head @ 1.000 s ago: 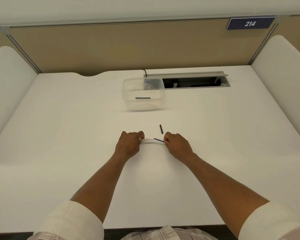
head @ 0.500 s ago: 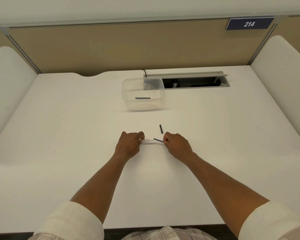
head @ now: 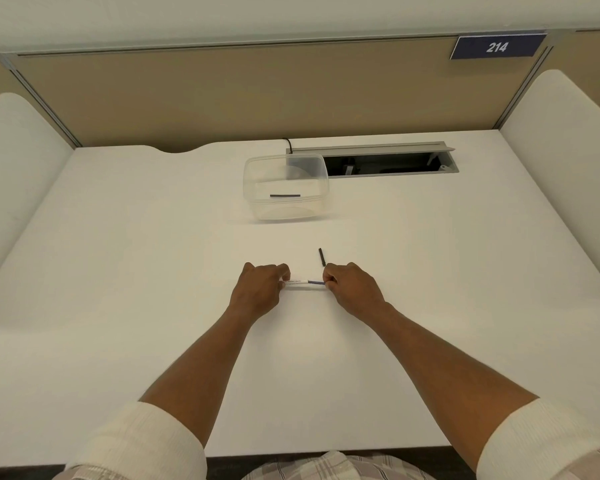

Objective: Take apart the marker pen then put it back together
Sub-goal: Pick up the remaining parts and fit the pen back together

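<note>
Your marker barrel (head: 296,283) lies level just above the counter (head: 118,271) at centre, its dark ink core (head: 316,282) showing at the 3 o'clock end. Your left hand (head: 260,289) has its fingers curled tight round the barrel; your right hand (head: 352,287) pinches the core. Keep the two in one straight line and move the core along the barrel's axis, never bending it. A small black piece (head: 321,257) lies at 12 o'clock, apart from your right hand. Further out at 12 o'clock, a clear container (head: 257,206) holds another dark stick (head: 284,195)
</note>
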The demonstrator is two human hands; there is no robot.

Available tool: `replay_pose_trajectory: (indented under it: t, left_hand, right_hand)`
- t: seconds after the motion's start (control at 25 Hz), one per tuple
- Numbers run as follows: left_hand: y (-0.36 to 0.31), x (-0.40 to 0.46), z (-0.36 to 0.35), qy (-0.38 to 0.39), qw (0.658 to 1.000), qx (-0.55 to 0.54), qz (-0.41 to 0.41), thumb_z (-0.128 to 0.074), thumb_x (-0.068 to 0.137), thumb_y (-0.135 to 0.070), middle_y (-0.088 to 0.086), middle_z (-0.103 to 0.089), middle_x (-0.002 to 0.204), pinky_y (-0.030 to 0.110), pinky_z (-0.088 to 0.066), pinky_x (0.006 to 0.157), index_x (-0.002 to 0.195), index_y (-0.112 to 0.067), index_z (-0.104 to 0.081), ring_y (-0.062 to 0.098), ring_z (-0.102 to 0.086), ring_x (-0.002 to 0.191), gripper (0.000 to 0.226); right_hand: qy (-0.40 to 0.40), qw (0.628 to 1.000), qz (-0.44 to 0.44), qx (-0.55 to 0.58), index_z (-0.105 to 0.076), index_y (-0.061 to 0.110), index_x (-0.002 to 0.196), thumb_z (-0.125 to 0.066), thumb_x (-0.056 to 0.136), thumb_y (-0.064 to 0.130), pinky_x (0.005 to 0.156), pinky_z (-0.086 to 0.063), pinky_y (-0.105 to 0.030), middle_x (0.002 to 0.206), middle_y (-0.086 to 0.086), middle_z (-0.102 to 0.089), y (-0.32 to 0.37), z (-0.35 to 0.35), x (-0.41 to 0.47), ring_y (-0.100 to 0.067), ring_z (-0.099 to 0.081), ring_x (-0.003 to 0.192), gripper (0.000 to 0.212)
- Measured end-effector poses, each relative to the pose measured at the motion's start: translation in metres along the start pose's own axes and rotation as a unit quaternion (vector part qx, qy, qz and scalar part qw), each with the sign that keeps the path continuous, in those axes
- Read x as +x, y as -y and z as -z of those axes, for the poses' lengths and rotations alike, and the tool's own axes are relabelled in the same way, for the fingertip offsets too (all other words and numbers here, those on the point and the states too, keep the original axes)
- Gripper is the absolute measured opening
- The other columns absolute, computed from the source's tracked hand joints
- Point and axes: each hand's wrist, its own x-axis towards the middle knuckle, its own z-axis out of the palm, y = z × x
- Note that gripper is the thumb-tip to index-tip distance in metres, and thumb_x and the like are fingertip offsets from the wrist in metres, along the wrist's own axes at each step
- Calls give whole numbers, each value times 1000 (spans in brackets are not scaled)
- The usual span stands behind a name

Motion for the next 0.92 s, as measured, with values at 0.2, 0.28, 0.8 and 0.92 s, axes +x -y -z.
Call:
replay_pose_trajectory:
  t: [0.2, 0.28, 0.8, 0.92]
  left_hand:
    - [1, -1, -1, 4, 1000, -6, 13, -45, 93, -16, -6, -70, 89, 33, -37, 81, 95, -30, -54, 26, -48, 73, 17]
    - [3, 0, 1, 10, 999, -13, 28, -44, 93, -15, -6, -70, 89, 37, -43, 81, 96, -31, -53, 26, -44, 76, 18]
    - [0, 13, 13, -42, 999, -25, 19, -47, 95, -14, 3, -71, 79, 32, -25, 60, 101, -21, -53, 30, -45, 66, 11]
    - [1, 17, 14, -40, 998, -26, 28, -47, 95, -16, 3, -69, 76, 32, -24, 59, 101, -22, -52, 30, -45, 65, 9]
  right_hand:
    - [12, 999, -11, 33, -53, 24, 83, -50, 89, 20, 59, -38, -30, 80, 8, -62, 7, 2, 4, -20, -55, 76, 7]
    - [15, 997, -18, 67, -55, 22, 85, -54, 89, 19, 66, -43, -34, 84, 6, -64, 9, 3, 7, -22, -57, 79, 5]
    - [-28, 987, 23, 154, -59, 15, 102, -59, 85, 3, 81, -51, -36, 99, -1, -66, 15, 14, 24, -20, -58, 80, 21]
    - [-37, 987, 3, 154, -56, 18, 109, -57, 88, 6, 80, -50, -35, 100, 1, -65, 12, 14, 28, -19, -58, 82, 25]
